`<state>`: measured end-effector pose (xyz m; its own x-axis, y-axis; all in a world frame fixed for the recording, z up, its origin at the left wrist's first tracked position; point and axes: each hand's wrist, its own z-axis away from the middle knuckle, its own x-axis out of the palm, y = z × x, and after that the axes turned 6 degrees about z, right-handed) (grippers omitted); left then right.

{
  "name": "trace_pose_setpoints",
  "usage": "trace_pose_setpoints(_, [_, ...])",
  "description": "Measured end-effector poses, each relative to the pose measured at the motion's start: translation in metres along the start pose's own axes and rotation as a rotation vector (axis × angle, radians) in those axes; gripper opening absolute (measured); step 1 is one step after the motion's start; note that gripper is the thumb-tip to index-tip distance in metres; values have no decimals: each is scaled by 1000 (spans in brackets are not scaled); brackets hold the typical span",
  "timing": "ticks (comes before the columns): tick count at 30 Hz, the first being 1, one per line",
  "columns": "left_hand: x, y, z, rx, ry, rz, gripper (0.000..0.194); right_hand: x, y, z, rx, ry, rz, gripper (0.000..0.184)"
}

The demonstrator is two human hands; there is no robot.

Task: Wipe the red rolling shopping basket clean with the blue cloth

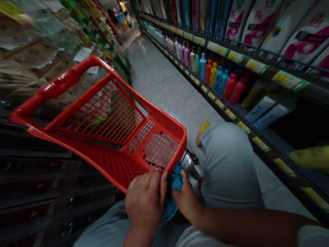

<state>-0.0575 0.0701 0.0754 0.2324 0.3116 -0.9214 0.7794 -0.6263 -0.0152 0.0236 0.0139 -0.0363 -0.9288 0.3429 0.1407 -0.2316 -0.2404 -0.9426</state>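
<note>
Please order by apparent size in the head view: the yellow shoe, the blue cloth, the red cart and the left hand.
1. Red cart
2. Left hand
3. Blue cloth, partly hidden
4. Yellow shoe, farther away

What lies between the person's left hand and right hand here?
A blue cloth, bunched in the right hand, lies between it and the left hand, by the red cart's near end, as the head view shows.

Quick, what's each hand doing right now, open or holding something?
Left hand: closed over the red shopping cart's rim.
Right hand: holding a blue cloth.
</note>
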Motion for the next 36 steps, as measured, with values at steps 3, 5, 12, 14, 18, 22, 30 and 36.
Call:
trace_pose_setpoints(3, [4, -11, -1, 66, 26, -35, 28, -3, -3, -29, 87, 49, -80, 41])
trace_pose_setpoints(5, [3, -19, -1, 109, 47, -40, 29, -13, -11, -52, 128, 137, -56, 37])
trace_pose_setpoints(12, [-4, -49, 6, 199, 60, -7, 24, -46, -49, -101, -60, 228, 67, 27])
trace_pose_setpoints(14, [-4, -58, 12, 213, 39, -1, 22, -51, -71, -111, -215, 191, 72, 24])
trace_pose_setpoints(18, [-12, -72, 29, 213, -38, 15, 14, -53, -104, -137, -429, -114, 73, 25])
trace_pose_setpoints(22, [-33, -77, 32, 129, -107, 152, 23, -46, -86, -155, -217, -208, 231, 24])
trace_pose_setpoints(30, [-31, -84, -18, -291, -527, 513, 38, -13, -101, -139, -337, -300, 76, 32])
trace_pose_setpoints(36, [9, -65, -61, -552, -289, 641, 52, 30, -49, -140, -113, -109, 189, 37])
